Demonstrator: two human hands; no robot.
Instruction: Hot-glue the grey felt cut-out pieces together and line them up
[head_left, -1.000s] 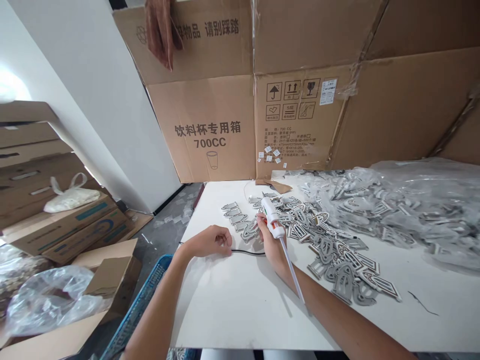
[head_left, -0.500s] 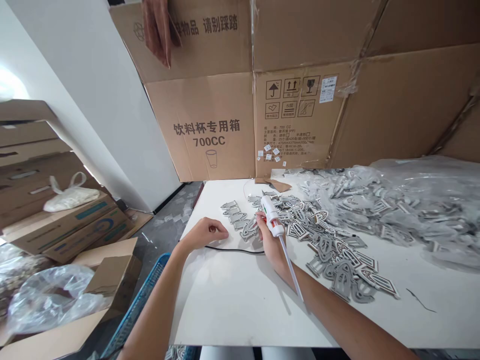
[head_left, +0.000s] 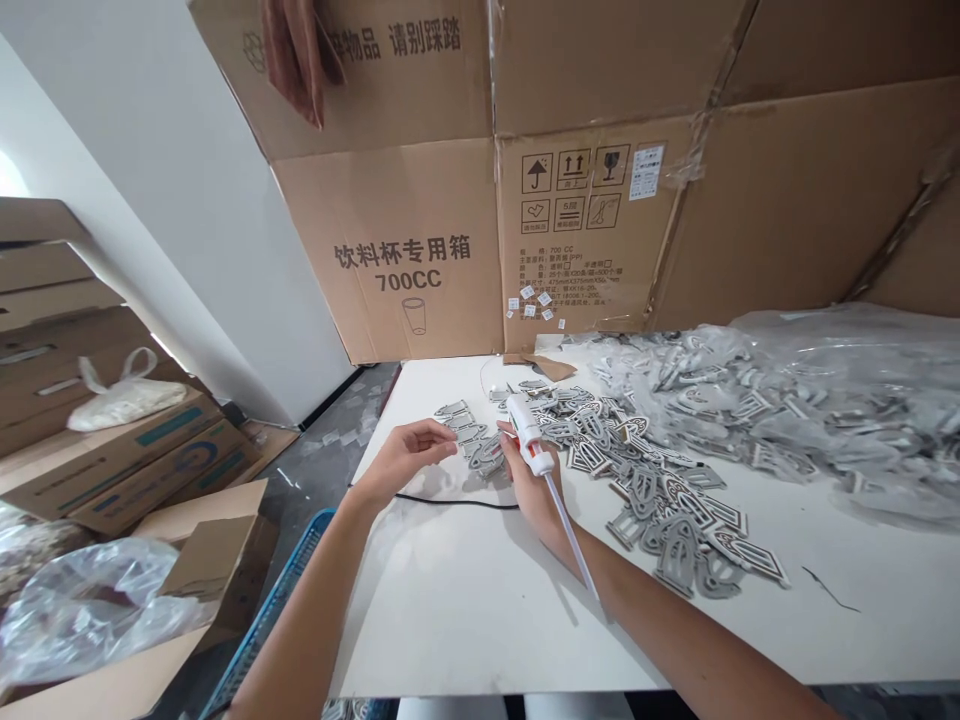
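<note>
My right hand (head_left: 531, 482) is wrapped round a white hot glue gun (head_left: 529, 432) with an orange trigger. A long translucent glue stick (head_left: 574, 545) sticks out of its back end towards me. The nozzle points away, above the grey pieces. My left hand (head_left: 405, 458) hovers just left of a row of flat grey arch-shaped pieces (head_left: 471, 432). Its thumb and fingertips are drawn close together; whatever may be between them is too small to make out. A black cord (head_left: 457, 502) lies on the white table (head_left: 450, 600) between my hands.
A heap of grey and white cut-out pieces (head_left: 675, 520) spreads to the right, with many more in clear plastic bags (head_left: 787, 400) behind. Cardboard (head_left: 420, 200) walls the back edge. Left of the table are a blue basket (head_left: 270, 610) and an open carton (head_left: 225, 560).
My left hand has risen slightly off the table beside the row of pieces. The glue gun stays in my right hand. The whole view has shifted a little.
</note>
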